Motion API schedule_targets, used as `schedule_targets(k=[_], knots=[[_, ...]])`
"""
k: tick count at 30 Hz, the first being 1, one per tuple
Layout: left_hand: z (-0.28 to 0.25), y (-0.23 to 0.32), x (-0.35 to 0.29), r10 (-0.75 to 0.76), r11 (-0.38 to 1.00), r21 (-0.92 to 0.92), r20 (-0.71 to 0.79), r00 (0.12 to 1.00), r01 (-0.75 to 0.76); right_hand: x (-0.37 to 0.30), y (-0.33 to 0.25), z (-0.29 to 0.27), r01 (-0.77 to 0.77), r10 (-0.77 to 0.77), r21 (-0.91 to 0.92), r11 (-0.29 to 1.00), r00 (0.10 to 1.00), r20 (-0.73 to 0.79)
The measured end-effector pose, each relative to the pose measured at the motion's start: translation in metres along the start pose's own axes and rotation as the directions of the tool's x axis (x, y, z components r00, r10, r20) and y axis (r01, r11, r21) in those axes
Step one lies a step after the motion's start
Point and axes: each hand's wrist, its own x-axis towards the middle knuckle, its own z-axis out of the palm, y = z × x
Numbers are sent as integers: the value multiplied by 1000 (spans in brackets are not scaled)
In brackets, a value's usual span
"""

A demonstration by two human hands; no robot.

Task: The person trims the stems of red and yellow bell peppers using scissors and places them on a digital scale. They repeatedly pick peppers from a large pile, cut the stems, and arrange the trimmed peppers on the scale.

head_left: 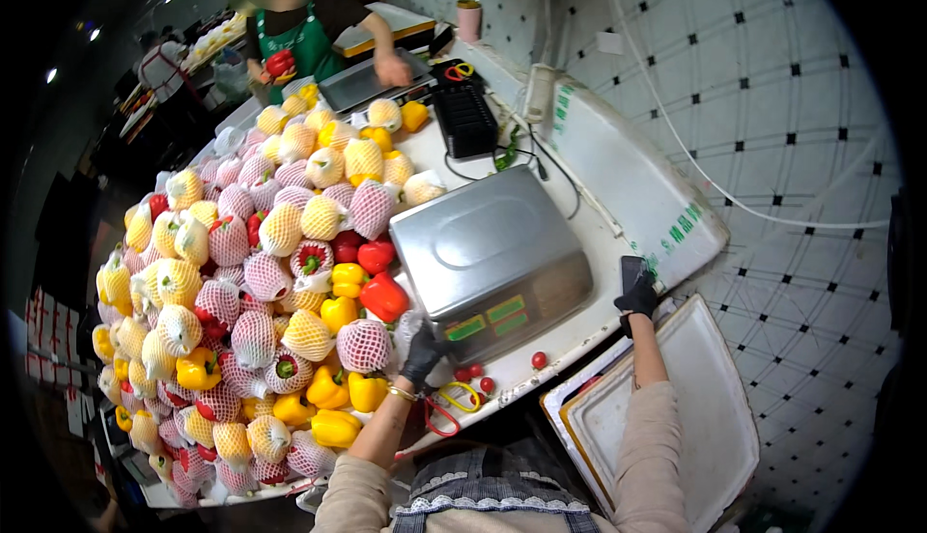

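Observation:
My left hand, in a black glove, is at the near-left corner of a steel-topped weighing scale. Its fingers close on crumpled clear plastic, which looks like a bag; their tips are partly hidden. Beside it lie a pepper in a pink foam net and a bare red bell pepper. My right hand, also black-gloved, grips a dark, flat phone-shaped thing at the table's right edge. Red cherry tomatoes and yellow-handled scissors lie along the near edge.
A large heap of netted and bare peppers covers the table's left. Behind the scale are a black tray and loose cables. White foam boxes line the right side; a foam lid leans below. Across the table, a co-worker in a green apron holds a red pepper.

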Motion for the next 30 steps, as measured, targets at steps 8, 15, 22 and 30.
schedule_targets(k=[8,15,22,30], knots=[[4,29,1,104,995,-5,125,987,-104,98,41,33,224,-217,-41,974,968,123],[-55,78,4,172,837,476,238,956,-269,85,-107,-70,518,-465,232,823,850,-249],[-120,175,132,476,320,880,172,863,-351,85,-341,-39,883,-830,137,448,468,-303],[-163,145,219,463,7,910,364,808,-413,45,-488,-6,817,-644,89,570,511,-570]])
